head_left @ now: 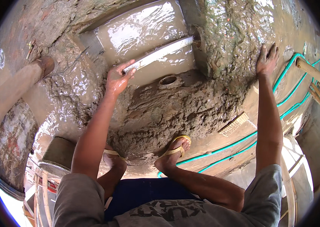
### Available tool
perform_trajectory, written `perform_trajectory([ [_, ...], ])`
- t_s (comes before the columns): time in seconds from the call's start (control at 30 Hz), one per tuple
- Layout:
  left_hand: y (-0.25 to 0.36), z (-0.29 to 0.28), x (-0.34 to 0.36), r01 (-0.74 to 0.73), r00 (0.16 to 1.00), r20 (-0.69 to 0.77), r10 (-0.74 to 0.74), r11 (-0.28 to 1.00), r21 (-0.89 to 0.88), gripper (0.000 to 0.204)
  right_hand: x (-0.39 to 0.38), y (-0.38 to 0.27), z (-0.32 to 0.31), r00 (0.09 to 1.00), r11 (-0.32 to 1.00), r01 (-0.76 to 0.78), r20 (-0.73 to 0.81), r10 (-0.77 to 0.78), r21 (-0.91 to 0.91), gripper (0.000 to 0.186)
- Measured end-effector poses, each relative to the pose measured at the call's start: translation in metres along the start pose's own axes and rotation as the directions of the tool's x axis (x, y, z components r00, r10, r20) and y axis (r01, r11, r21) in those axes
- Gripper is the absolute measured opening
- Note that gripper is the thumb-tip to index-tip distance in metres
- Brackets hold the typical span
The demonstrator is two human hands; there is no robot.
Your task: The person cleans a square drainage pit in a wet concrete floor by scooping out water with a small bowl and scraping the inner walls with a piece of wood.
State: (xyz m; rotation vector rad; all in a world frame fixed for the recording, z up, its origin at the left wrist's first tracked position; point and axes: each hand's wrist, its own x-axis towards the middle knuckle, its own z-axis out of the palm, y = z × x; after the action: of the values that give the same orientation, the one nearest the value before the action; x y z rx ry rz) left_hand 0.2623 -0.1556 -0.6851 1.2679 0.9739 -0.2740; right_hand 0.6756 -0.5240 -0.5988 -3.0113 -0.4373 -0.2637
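Note:
A long white pipe (160,54) slants across a rectangular pit (98,38) of muddy water, its far right end against the pit's right wall. At its near left end, my left hand (117,79) has the thumb and fingers around the tip. Wet mud coats those fingers. My right hand (268,60) rests open on the muddy surface to the right of the pit, fingers spread and pointing away from me. A short round pipe opening (168,80) pokes out of the mud at the pit's near edge.
Heaped wet mud (175,109) lies between the pit and my sandalled feet (177,149). Green hose (220,150) loops along the right. A thick post (16,89) stands left, near a bucket (57,157). A ridged tan piece (234,124) lies at right.

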Motion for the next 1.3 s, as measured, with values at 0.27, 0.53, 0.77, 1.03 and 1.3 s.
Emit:
perform_trajectory([
  [0.27, 0.011, 0.056, 0.045, 0.028, 0.996, 0.088, -0.032, 0.998, 0.055, 0.04, 0.0, 0.011, 0.001, 0.999, 1.0, -0.003, 0.033, 0.003, 0.016, 0.079],
  [0.53, 0.013, 0.225, 0.156, 0.034, 0.962, 0.272, 0.001, 0.992, -0.125, 0.034, -0.002, -0.003, -0.005, 0.998, 0.999, -0.013, 0.059, 0.011, 0.035, 0.078],
  [0.77, -0.015, 0.253, 0.256, -0.239, 0.965, 0.258, 0.052, 0.585, 0.775, 0.043, 0.0, -0.017, -0.007, 0.997, 0.999, -0.022, 0.077, 0.019, 0.032, 0.08],
  [1.03, 0.006, 0.289, 0.231, -0.151, 0.975, -0.044, 0.218, 0.794, 0.589, 0.034, -0.001, 0.0, -0.012, 0.995, 0.998, -0.064, 0.075, 0.065, -0.012, 0.082],
  [1.3, -0.045, 0.206, 0.138, -0.187, 0.971, -0.149, 0.189, 0.982, 0.026, 0.04, 0.001, -0.01, -0.01, 0.996, 0.998, -0.056, 0.072, 0.054, 0.032, 0.081],
])
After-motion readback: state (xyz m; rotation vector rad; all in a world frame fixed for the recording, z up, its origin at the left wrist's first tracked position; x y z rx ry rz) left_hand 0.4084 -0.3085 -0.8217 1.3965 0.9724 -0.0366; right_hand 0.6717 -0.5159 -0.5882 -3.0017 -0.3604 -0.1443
